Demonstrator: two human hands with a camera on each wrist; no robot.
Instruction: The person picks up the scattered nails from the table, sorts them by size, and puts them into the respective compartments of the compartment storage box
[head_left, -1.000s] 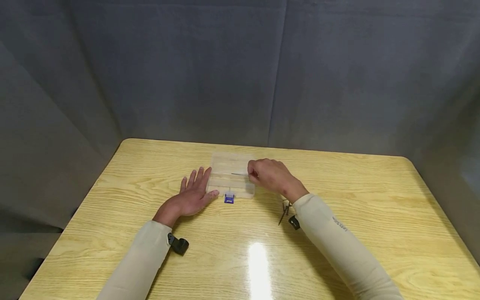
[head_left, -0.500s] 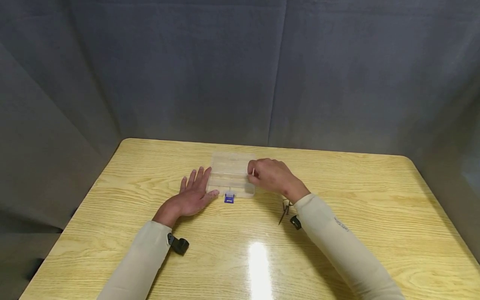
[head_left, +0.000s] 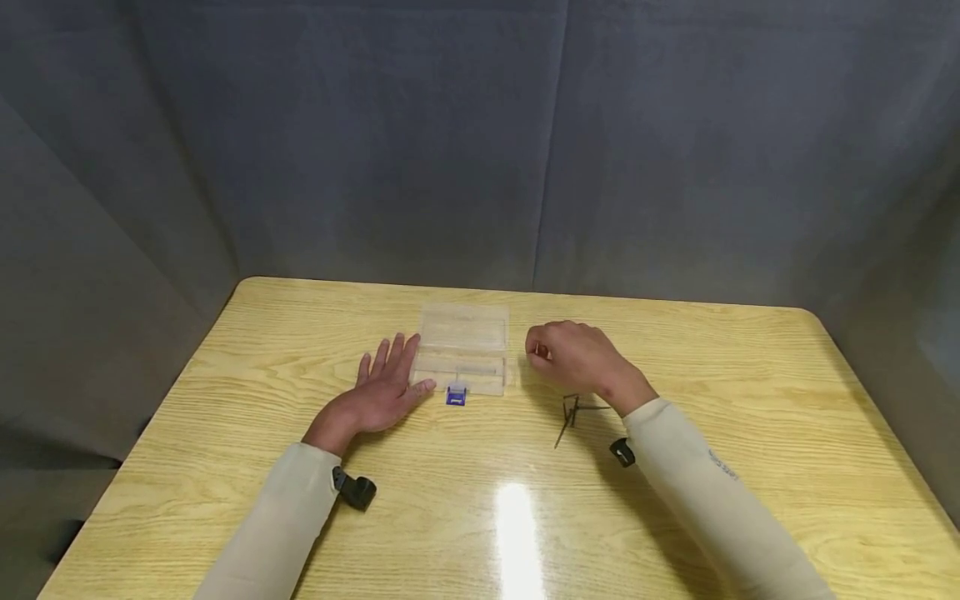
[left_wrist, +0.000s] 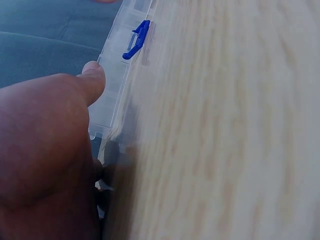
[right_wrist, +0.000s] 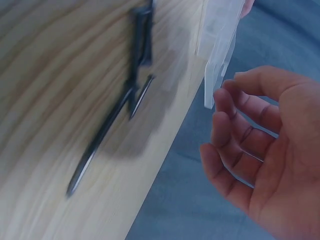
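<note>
A clear plastic case lies with its lid folded back and a blue latch at its front. My left hand rests with spread fingers along the case's left side, the thumb at its near left corner. Inside the case, a thin grey nail-like piece lies lengthwise. Just right of the case, my right hand hovers with loosely bent fingers; in the right wrist view nothing shows between the fingertips. Several dark nails lie crossed in a small pile below the right hand.
The wooden table stretches out around the case, its far edge close behind the lid. Dark curtains hang behind and at the sides. A strong light reflection shows near the front.
My right hand, which held a thin nail over the case a second ago, has let it go and moved right, away from the case. My left hand stays in place.
</note>
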